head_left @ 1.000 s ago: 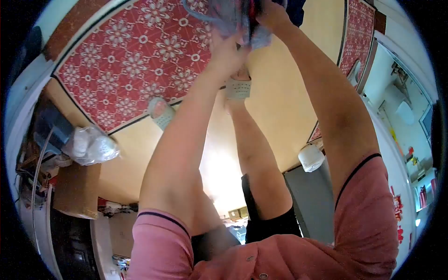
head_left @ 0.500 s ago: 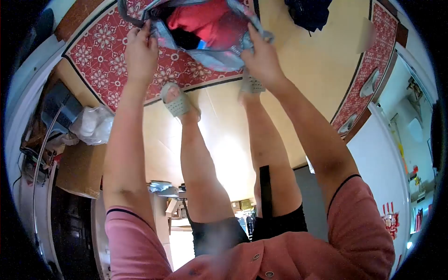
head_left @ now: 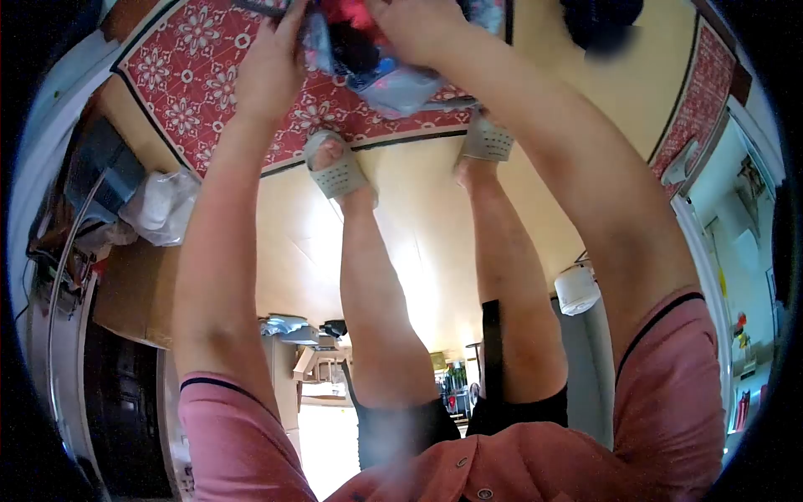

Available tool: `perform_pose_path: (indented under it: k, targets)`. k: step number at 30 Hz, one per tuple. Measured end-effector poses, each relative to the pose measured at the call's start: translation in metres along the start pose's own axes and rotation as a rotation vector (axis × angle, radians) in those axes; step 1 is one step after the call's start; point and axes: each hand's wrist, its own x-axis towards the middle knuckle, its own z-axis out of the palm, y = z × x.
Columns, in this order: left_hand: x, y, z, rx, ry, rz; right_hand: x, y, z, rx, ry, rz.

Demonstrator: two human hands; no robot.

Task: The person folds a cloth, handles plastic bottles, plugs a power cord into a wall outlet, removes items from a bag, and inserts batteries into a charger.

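Observation:
A grey-blue patterned bag (head_left: 400,90) lies open at the top of the view, over the red floral mat. Red cloth (head_left: 345,12) and something dark show inside it. At the bag's left edge, my left hand (head_left: 272,71) has its fingers closed on the rim. My right hand (head_left: 414,29) is over the bag's opening beside the red cloth, its fingers bent and partly cut off by the frame edge; what they hold is hidden.
A red floral mat (head_left: 188,75) lies under the bag. Dark cloth (head_left: 598,21) is on the floor at the upper right. A plastic bag (head_left: 163,205) and a cardboard box (head_left: 138,289) stand at the left. A white roll (head_left: 577,289) is at the right.
My right hand has moved from the bag's right rim inward over its opening. The bag has partly folded inward and sits higher in view. My left hand stays at the left edge.

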Motion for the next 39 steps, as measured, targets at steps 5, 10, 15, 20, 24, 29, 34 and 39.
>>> perform_pose_path:
  k: [5,10,15,20,24,29,34,39]
  targets:
    - [0.009,0.018,-0.015,-0.026,0.053,-0.007,0.03,-0.016,0.027,0.176,-0.27,0.159]
    - [0.008,0.01,-0.014,-0.037,0.027,-0.04,0.036,-0.001,0.054,0.262,-0.044,0.143]
    - [0.008,0.018,-0.023,0.045,-0.023,-0.067,-0.022,0.002,0.025,-0.066,0.02,-0.143]
    - [0.011,0.024,-0.025,0.083,-0.022,-0.105,-0.064,0.003,-0.008,-0.251,-0.276,-0.107]
    - [0.019,0.033,-0.035,0.175,-0.132,-0.202,-0.062,0.004,-0.022,-0.148,-0.113,-0.006]
    - [0.023,0.028,-0.02,0.147,-0.105,-0.14,-0.051,-0.006,-0.011,-0.151,-0.299,0.122]
    - [0.044,0.068,-0.006,-0.509,0.031,-0.033,-0.045,-0.001,0.019,-0.289,-0.259,-0.121]
    - [0.061,0.077,0.028,-0.012,0.116,0.022,-0.027,0.013,0.019,-0.151,-0.593,-0.12]
